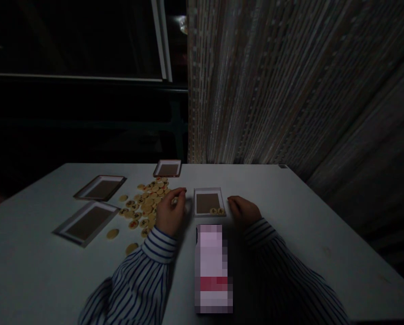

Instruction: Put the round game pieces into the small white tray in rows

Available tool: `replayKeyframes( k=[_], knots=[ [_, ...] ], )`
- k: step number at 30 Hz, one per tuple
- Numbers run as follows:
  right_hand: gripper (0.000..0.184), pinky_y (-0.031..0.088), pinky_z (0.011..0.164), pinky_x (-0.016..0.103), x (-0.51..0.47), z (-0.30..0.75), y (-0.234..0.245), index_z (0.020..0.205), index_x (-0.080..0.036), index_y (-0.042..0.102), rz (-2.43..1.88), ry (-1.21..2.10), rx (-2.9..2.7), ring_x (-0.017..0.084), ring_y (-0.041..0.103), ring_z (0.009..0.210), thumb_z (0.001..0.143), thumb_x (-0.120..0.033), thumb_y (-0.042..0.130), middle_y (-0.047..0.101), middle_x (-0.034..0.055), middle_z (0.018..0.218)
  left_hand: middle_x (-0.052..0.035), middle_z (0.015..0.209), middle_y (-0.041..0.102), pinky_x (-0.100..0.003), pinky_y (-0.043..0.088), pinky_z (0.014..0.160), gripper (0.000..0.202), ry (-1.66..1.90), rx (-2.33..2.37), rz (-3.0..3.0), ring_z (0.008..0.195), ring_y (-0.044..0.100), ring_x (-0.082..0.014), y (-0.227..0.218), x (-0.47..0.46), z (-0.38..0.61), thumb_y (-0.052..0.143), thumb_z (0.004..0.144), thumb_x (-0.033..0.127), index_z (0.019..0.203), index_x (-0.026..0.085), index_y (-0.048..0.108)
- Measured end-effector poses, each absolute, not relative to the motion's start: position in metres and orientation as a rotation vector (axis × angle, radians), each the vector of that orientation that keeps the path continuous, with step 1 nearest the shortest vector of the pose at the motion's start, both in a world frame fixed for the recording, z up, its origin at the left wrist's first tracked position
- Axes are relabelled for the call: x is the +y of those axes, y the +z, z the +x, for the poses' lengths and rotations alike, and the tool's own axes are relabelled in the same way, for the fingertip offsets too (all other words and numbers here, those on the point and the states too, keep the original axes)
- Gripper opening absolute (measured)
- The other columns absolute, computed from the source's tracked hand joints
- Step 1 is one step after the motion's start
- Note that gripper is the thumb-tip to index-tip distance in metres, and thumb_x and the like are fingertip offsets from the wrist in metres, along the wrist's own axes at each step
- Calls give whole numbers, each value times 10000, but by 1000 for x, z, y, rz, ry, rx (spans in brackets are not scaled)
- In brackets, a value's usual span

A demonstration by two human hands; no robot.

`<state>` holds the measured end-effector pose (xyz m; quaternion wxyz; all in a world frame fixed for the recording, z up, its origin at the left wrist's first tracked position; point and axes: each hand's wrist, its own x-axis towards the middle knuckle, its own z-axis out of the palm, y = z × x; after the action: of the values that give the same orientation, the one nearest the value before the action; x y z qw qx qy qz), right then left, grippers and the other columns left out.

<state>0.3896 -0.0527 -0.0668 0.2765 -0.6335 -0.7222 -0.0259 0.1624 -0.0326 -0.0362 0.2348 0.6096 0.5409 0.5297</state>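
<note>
A: Where's the left grip [171, 213] at?

B: Pressed together at the edge of the disc pile [147, 203] on the white counter [290, 203], can't tell if it's pinching one. The right grip [244, 212] is curled just beside the tray [202, 190], with two discs [217, 211] inside.

A floor-length striped fabric curtain [256, 81] hangs in grey and off-white vertical bands and occupies the right of the view. Left of the curtain is a dark window with a pale vertical frame member [161, 40] and a pale horizontal rail [73, 77]. A small bright glare [183, 23] appears at the curtain edge. A white table [323, 216] stands before the curtain. Room lighting is dim.
</note>
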Motion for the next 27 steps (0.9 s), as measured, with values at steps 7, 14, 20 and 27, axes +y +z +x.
replayKeyframes(
  k=[7,14,20,27],
  knots=[
    [301,451,777,272,-54,391,-66,958,-166,609,-1660,-69,-1873,164,613,860,854,-285,353,671,71,942,-43,899,680,-329,451,870,254,1517,1528,1828,896,605,-177,-8,-52,136,519,766,356,867,170,657],
    [274,461,709,278,-59,387,-58,905,-160,621,-1604,-46,-1866,172,613,770,830,-286,390,671,74,862,-31,860,689,-294,472,823,262,1585,1677,1763,851,621,-171,-5,-65,91,537,749,377,850,170,662],
    [238,455,685,284,-63,374,-50,851,-152,618,-1473,-82,-1903,164,593,721,816,-289,427,652,70,803,-42,873,691,-322,463,846,288,1566,1764,1744,867,620,-185,-22,-70,58,537,741,399,851,164,662],
    [188,459,631,279,-66,357,-40,819,-156,608,-1332,-104,-2007,157,580,682,809,-267,457,636,57,753,-41,859,689,-292,485,768,273,1482,1782,1876,825,625,-182,-50,-66,41,523,758,393,837,174,665]
  ],
)
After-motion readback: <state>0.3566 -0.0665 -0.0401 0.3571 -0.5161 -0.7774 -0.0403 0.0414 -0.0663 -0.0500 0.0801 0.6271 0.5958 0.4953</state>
